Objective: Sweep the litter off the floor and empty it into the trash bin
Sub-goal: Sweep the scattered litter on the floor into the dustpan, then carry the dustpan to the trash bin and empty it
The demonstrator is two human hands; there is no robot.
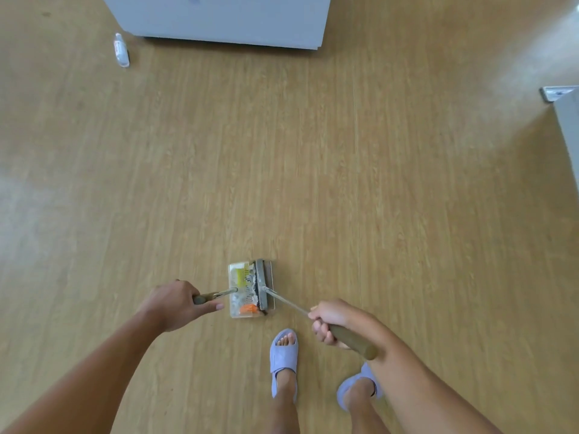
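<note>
A clear plastic dustpan [234, 308] rests on the wooden floor just ahead of my feet. Inside it lies litter [242, 288]: yellow, white and orange scraps. My left hand [177, 303] grips the dustpan's long handle. The grey broom head [261, 285] stands at the pan's right, open side, touching the litter. My right hand [327, 321] is closed around the broom's metal shaft and brown grip. A crushed clear plastic bottle [121, 51] lies on the floor far off at the upper left. No trash bin is in view.
A white cabinet [225, 17] stands at the far end of the floor. A grey fixture with a metal bracket [564, 104] juts in at the right edge. My feet in lilac slippers [283, 358] stand right behind the dustpan.
</note>
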